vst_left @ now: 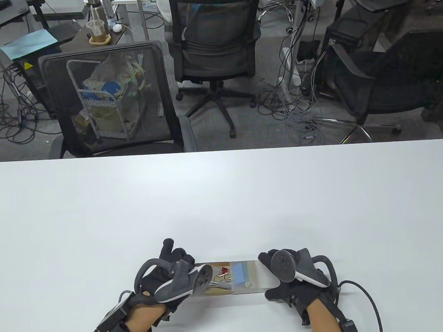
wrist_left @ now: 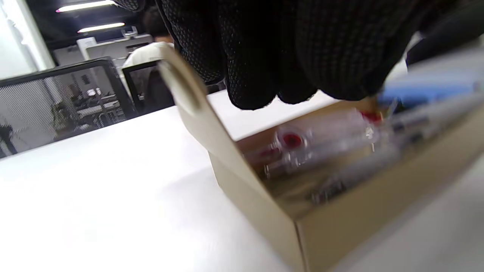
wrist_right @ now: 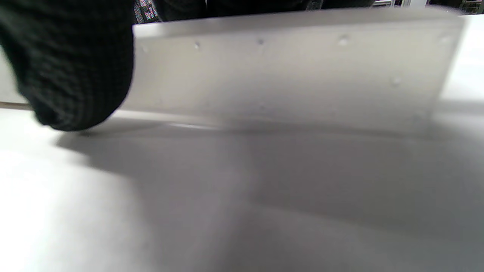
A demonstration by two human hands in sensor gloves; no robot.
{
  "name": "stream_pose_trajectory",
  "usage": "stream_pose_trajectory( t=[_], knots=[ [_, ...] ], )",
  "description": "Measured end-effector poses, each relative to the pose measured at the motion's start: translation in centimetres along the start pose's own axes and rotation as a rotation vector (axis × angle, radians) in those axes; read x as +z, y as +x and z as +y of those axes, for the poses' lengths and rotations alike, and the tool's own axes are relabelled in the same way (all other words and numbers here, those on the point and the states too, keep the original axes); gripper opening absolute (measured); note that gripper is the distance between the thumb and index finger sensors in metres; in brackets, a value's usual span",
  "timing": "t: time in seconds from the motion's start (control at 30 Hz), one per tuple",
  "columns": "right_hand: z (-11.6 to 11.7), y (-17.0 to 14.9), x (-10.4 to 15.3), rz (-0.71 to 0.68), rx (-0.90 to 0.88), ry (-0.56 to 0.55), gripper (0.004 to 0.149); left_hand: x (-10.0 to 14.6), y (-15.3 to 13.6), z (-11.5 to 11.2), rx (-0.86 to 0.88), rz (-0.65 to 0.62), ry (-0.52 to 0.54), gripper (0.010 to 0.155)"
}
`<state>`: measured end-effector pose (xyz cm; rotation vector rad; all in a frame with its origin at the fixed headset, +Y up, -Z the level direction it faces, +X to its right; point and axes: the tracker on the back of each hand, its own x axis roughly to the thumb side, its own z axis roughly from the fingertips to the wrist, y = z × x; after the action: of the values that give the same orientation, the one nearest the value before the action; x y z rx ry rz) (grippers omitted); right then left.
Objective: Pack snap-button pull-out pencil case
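Note:
The pencil case lies on the white table near its front edge, between my two hands. Its tan inner tray (vst_left: 217, 285) (wrist_left: 340, 211) is partly pulled out to the left and holds pens with red parts (wrist_left: 302, 147) and a blue eraser (vst_left: 241, 272). The translucent frosted sleeve (vst_left: 254, 279) (wrist_right: 287, 71) covers the tray's right part. My left hand (vst_left: 175, 272) grips the tray's left end, fingers (wrist_left: 272, 56) over its top. My right hand (vst_left: 286, 277) holds the sleeve's right end, a fingertip (wrist_right: 72, 75) at its side.
The white table (vst_left: 223, 195) stretches wide behind the case. Beyond its far edge stand black mesh office chairs (vst_left: 106, 97) and cables on the floor.

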<state>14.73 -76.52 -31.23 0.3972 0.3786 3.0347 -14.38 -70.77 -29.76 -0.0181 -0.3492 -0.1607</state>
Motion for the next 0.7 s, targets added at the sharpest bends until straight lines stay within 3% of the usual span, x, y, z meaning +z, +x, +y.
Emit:
stream_pose_trajectory(
  t=[0.2,0.27,0.37,0.5,0.63,0.7],
  knots=[
    [0.0,0.0,0.0,0.000,0.000,0.000,0.093,1.5,-7.3,-0.6,0.431,0.246,0.083,0.053],
    [0.0,0.0,0.0,0.000,0.000,0.000,0.093,1.9,-9.2,-1.9,0.533,0.324,0.054,0.052],
    [0.0,0.0,0.0,0.000,0.000,0.000,0.093,1.9,-11.0,-4.9,0.625,0.384,-0.098,0.047],
    [0.1,0.0,0.0,0.003,0.002,-0.005,0.093,1.1,-11.1,-8.3,0.755,0.295,-0.322,0.044],
    [0.0,0.2,0.0,0.003,0.008,-0.010,0.093,0.5,-9.5,-8.3,0.690,0.187,-0.345,0.043],
    [0.0,0.7,-0.1,0.002,0.015,-0.010,0.092,0.3,-8.7,-8.3,0.597,0.196,-0.324,0.044]
  ],
)
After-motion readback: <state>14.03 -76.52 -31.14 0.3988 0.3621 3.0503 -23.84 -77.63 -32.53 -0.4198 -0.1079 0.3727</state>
